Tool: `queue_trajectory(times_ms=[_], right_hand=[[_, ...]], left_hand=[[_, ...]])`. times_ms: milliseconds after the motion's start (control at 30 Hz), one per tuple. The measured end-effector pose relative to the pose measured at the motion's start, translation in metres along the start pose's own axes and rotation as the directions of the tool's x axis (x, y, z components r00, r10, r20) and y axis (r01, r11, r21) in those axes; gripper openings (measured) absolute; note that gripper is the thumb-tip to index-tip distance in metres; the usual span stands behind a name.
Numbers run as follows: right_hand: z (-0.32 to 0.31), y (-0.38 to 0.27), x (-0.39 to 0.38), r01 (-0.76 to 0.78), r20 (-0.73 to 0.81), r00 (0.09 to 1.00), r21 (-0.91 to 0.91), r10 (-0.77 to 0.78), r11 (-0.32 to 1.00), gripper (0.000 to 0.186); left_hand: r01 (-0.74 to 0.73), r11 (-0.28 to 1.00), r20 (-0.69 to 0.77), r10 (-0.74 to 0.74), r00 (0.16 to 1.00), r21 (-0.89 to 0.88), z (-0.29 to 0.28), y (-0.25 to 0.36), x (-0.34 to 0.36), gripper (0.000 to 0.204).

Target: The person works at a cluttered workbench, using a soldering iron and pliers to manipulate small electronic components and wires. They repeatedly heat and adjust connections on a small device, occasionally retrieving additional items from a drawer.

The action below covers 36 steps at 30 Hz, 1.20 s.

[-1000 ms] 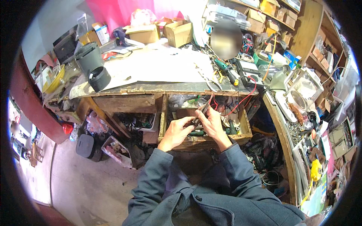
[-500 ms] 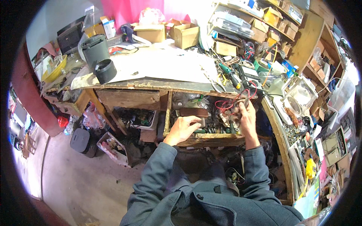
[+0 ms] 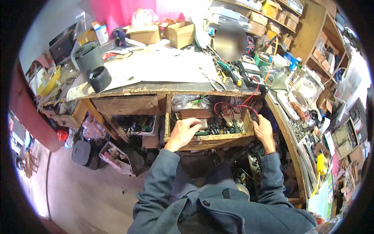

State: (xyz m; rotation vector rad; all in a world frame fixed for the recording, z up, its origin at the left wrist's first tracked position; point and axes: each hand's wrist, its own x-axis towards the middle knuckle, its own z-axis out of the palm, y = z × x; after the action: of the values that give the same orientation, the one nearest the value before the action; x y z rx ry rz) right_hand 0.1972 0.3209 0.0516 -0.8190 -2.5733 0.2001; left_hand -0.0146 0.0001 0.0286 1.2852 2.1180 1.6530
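Observation:
An open wooden drawer [image 3: 218, 141] juts out under the workbench, full of small tools and parts. Over its left front corner is my left hand [image 3: 182, 133], fingers loosely bent and apart, nothing visible in them. Just beyond those fingers lies a brown block [image 3: 194, 113]. My right hand [image 3: 264, 132] is at the drawer's right side with its fingers curled in. A red wire [image 3: 246, 106] runs into its fingertips; what else they may hold is hidden. More of the wire lies looped over the drawer and rises to the bench top.
A screwdriver with a green and yellow handle [image 3: 230, 73] and pliers [image 3: 212, 81] lie on the bench near a white sheet [image 3: 156, 70]. Dark cylinders [image 3: 100, 78] stand at left. Cluttered shelves and a side bench [image 3: 286, 144] hem in the right. A box [image 3: 116, 158] sits on the floor.
My right hand has moved right and down, from above the drawer to its right side. The red wire now stretches toward it. My left hand stays over the drawer's left front.

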Motion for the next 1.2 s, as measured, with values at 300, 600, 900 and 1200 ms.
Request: queue_trajectory(times_ms=[300, 600, 900, 1200], right_hand=[[-0.003, -0.011, -0.003, 0.070, -0.051, 0.997, 0.181, -0.062, 0.981, 0.046], [-0.033, -0.061, 0.034, 0.251, -0.166, 0.964, 0.315, -0.207, 0.915, 0.024], [-0.021, -0.113, 0.153, 0.349, -0.217, 0.923, 0.120, -0.318, 0.929, 0.031], [0.018, -0.158, 0.266, 0.156, 0.149, 0.977, -0.009, -0.153, 0.988, 0.044]], left_hand=[[0.043, 0.979, 0.065, -0.057, 0.996, 0.201, 0.007, -0.001, 0.003, 0.032], [0.007, 0.855, 0.043, -0.034, 0.998, 0.519, 0.020, 0.015, 0.001, 0.029], [0.096, 0.820, 0.002, -0.118, 0.993, 0.564, 0.022, 0.025, 0.007, 0.032], [0.160, 0.804, -0.022, -0.180, 0.983, 0.573, 0.024, 0.018, 0.012, 0.032]])
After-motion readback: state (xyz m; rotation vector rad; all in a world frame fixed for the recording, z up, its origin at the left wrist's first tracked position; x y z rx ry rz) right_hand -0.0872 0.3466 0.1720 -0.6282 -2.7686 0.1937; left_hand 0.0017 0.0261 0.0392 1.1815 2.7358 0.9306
